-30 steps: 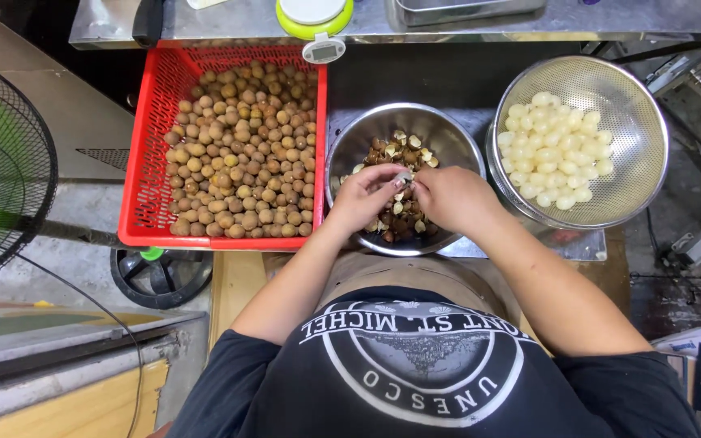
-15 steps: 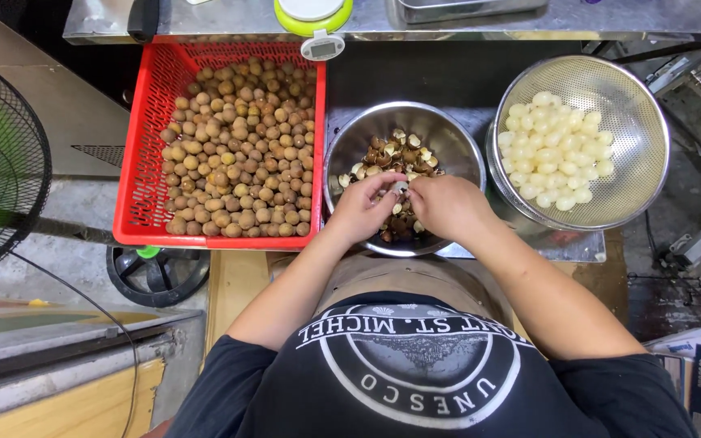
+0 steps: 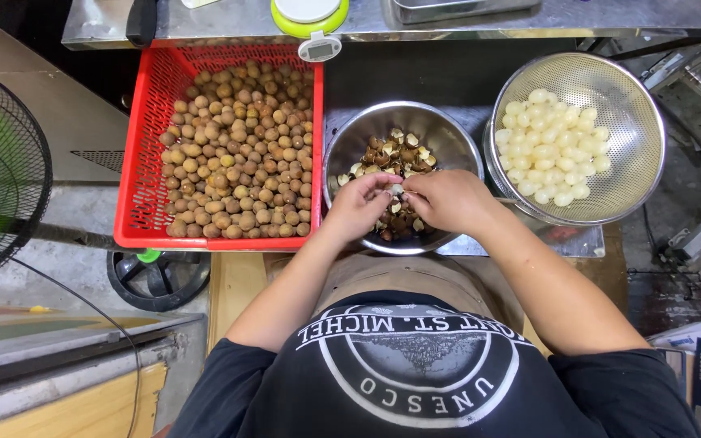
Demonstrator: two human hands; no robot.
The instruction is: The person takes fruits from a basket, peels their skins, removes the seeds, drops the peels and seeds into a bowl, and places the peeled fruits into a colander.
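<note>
Over the steel bowl [image 3: 403, 174] of shells, left hand [image 3: 359, 207] and right hand [image 3: 448, 199] both pinch one small fruit [image 3: 397, 190] between closed fingertips; I judge peeling should stay gentle, so shells drop inside.

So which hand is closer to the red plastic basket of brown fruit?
Left. The left hand is over the steel bowl beside the red plastic basket; the right hand is farther away.

Left: red basket [image 3: 146, 162] walls the side, heaped with brown fruit [image 3: 241, 154].
Right: mesh colander [image 3: 638, 122] touches the steel bowl [image 3: 456, 142].
Ahead: dark gap under the shelf [image 3: 464, 20].
</note>
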